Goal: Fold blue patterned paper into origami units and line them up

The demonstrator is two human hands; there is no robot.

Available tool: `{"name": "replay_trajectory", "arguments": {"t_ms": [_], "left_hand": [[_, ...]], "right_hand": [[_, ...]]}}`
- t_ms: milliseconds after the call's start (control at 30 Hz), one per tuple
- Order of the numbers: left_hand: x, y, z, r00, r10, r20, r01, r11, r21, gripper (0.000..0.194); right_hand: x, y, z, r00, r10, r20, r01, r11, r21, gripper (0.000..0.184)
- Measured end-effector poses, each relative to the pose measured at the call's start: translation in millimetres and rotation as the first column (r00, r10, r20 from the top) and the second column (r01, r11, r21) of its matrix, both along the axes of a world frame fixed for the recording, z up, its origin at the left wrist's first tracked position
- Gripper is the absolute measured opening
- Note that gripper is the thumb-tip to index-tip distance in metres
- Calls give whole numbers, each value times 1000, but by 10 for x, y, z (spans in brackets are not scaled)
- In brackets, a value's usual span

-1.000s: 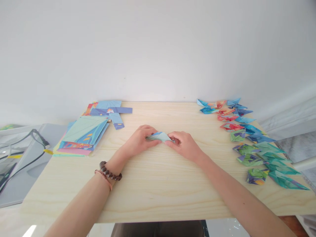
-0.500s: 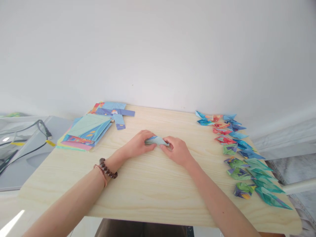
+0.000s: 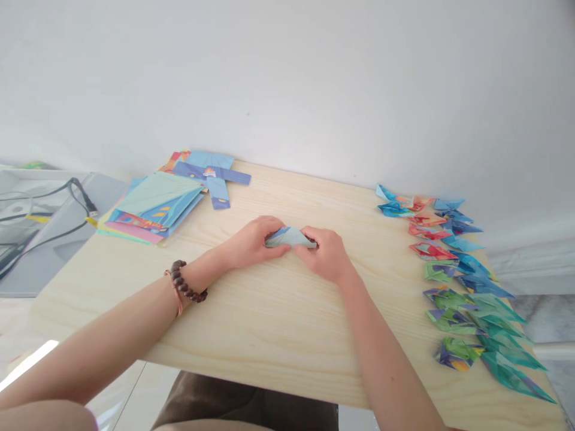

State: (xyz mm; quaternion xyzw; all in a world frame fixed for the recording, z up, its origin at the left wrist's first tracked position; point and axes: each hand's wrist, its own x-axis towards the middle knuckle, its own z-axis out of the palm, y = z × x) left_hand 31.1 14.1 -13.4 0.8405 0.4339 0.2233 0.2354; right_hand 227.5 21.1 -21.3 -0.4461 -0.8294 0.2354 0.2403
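Between my two hands is a small folded paper (image 3: 291,237), pale green with some blue, held just above or on the wooden table (image 3: 269,323). My left hand (image 3: 260,242) grips its left end, with the thumb along the near side and the fingers behind. The right end is pinched by my right hand (image 3: 326,251), thumb in front and fingers curled at the back. Parts of the paper are hidden by the fingers. A dark beaded bracelet (image 3: 186,284) and a copper-coloured bangle (image 3: 174,293) circle my left wrist.
At the far left lies a stack of coloured paper sheets (image 3: 157,194), with blue paper strips (image 3: 219,194) behind it. Several folded paper pieces (image 3: 431,251) line the right side. A white wall (image 3: 287,90) borders the back; cables (image 3: 72,209) lie in a tray at left.
The view has shifted and tilted. Both hands keep their hold on the folded paper, which now looks a little flatter and shows a broader face toward me.
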Motion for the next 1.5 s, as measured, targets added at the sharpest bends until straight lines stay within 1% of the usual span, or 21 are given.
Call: {"name": "replay_trajectory", "arguments": {"t_ms": [100,133,167,267,333,400,467,533,600,700,833,900,1000,1133,1233,1367,1500], "left_hand": [[-12,-13,15,999,-35,26,35,999,-3,25],[-18,-19,22,998,-39,39,39,999,-13,26],[-24,-26,29,998,-35,56,37,999,-29,25],[-59,-41,46,990,4,138,14,992,-128,20],[-103,-38,55,982,39,183,0,979,-206,23],[-168,-21,67,980,58,192,-2,960,-280,29],[-245,3,81,980,83,182,-16,939,-344,32],[-313,24,91,980,103,172,-32,927,-374,32],[-350,30,90,981,95,171,-27,932,-361,29],[-325,2,79,981,50,185,9,952,-306,22],[-220,-56,80,987,45,155,-22,989,-149,14],[-189,-69,85,988,49,147,-32,993,-118,11],[-182,-68,87,988,49,149,-31,992,-123,11],[-190,-64,76,989,7,147,6,996,-86,9],[-198,-64,66,990,20,142,-8,996,-86,7],[-231,-59,60,984,60,170,-34,988,-154,8],[-264,-55,56,978,72,198,-25,973,-229,9]], "right_hand": [[36,-4,16,994,97,-40,-98,995,-16,13],[48,-6,19,993,100,-65,-102,994,-32,10],[58,-7,20,990,93,-102,-100,992,-75,8],[75,-14,25,973,28,-230,-65,986,-155,10],[78,-20,29,956,-11,-292,-45,982,-186,10],[81,-23,34,941,-57,-334,-31,967,-252,14],[85,-22,38,928,-106,-358,-22,942,-336,18],[90,-20,40,918,-146,-369,-10,921,-389,20],[89,-21,41,910,-165,-381,-3,915,-404,20],[57,-43,35,901,-161,-404,-15,917,-399,20],[-42,-108,11,904,-108,-414,-30,949,-313,15],[-87,-137,2,921,-64,-383,-42,964,-262,14],[-120,-161,0,947,-28,-320,-54,968,-246,13],[-127,-171,15,956,-38,-292,-57,949,-310,13],[-125,-166,40,953,-50,-300,-61,935,-349,12],[-87,-151,75,946,-65,-317,-61,927,-370,10],[-32,-148,89,945,-76,-317,-50,926,-374,11]]}}
